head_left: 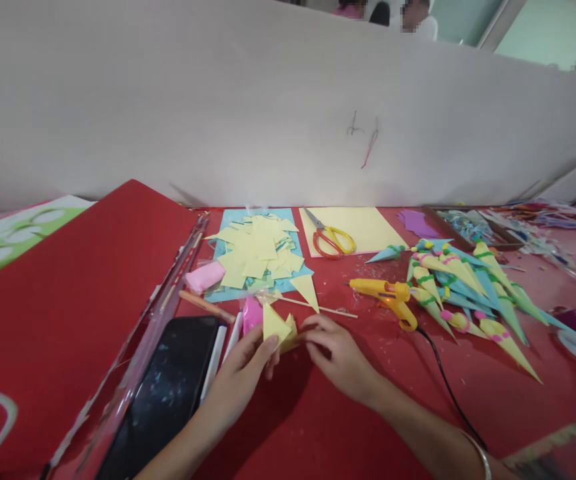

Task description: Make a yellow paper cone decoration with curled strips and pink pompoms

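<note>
The left hand [249, 357] pinches folded yellow paper [275, 327] over the worktop [288, 433] at six o'clock; the right hand [339, 355] curls at the paper's three o'clock, its grip unclear. Folding seems in hand; the next move calls for aligned edges.

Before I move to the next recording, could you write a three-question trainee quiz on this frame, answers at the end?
1. Multiple choice: what does the left hand hold?
A) a black phone
B) yellow paper
C) a purple sheet

2. True or false: the yellow glue gun lies on the red table, apart from the right hand.

3. Fill in: one handle of the scissors is red; the other is ____.

Key: 1. B; 2. True; 3. yellow
</note>
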`<state>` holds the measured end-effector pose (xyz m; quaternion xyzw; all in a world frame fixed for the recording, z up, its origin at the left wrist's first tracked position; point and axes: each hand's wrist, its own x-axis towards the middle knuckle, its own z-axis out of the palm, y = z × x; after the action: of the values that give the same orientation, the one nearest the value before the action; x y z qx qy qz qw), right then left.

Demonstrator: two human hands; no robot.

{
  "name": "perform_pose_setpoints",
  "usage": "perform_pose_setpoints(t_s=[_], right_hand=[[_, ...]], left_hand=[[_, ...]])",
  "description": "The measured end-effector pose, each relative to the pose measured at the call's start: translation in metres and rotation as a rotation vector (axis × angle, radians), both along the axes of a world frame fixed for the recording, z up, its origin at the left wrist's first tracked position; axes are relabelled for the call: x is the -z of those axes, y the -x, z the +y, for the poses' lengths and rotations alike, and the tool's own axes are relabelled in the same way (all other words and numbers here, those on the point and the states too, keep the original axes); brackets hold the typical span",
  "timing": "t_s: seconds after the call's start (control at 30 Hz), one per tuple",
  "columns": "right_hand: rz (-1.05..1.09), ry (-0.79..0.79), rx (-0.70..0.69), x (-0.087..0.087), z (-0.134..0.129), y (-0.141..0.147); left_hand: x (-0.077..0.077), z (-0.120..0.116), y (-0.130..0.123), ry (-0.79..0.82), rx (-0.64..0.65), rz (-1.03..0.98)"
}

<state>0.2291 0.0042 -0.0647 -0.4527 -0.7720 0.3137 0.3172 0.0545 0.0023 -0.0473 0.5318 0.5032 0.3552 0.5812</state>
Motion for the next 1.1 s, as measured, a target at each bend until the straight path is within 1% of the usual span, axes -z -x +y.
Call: perform_pose_setpoints(t_s=[0.07,0.13,0.2,0.27,0.33,0.4,0.5,0.63,0.8,0.9,1.0,1.1], right_hand=[[-0.110,-0.065,0.119,0.002,0.003,-0.005],[-0.263,-0.121,0.241,0.004,0.006,-0.011],[-0.413,-0.151,0.308,0.007,0.009,-0.014],[-0.514,-0.149,0.325,0.008,0.011,-0.015],[-0.564,-0.126,0.319,0.008,0.011,-0.014],[-0.595,-0.118,0.314,0.007,0.011,-0.013],[-0.629,-0.163,0.314,0.007,0.009,-0.014],[-0.601,-0.179,0.323,0.008,0.006,-0.016],[-0.471,-0.108,0.374,0.004,0.004,-0.017],[-0.351,-0.112,0.336,0.000,0.004,-0.017],[-0.232,-0.160,0.291,-0.003,0.003,-0.016],[-0.132,-0.193,0.201,-0.005,0.003,-0.016]], left_hand=[[0.004,0.000,0.001,-0.003,-0.004,-0.019],[0.008,0.000,0.000,0.011,-0.027,-0.056],[0.009,0.000,-0.001,0.058,-0.075,-0.103],[0.008,-0.001,-0.002,0.120,-0.122,-0.136],[0.005,-0.002,-0.003,0.151,-0.145,-0.142],[0.003,-0.002,-0.003,0.147,-0.158,-0.133],[-0.001,-0.003,-0.003,0.156,-0.192,-0.124],[-0.002,-0.005,-0.003,0.241,-0.291,-0.162],[0.005,-0.005,0.002,0.293,-0.456,-0.121],[0.005,-0.004,0.004,0.262,-0.442,-0.100],[0.000,-0.003,0.002,0.170,-0.393,-0.132],[-0.007,-0.001,0.001,0.150,-0.405,-0.184]])
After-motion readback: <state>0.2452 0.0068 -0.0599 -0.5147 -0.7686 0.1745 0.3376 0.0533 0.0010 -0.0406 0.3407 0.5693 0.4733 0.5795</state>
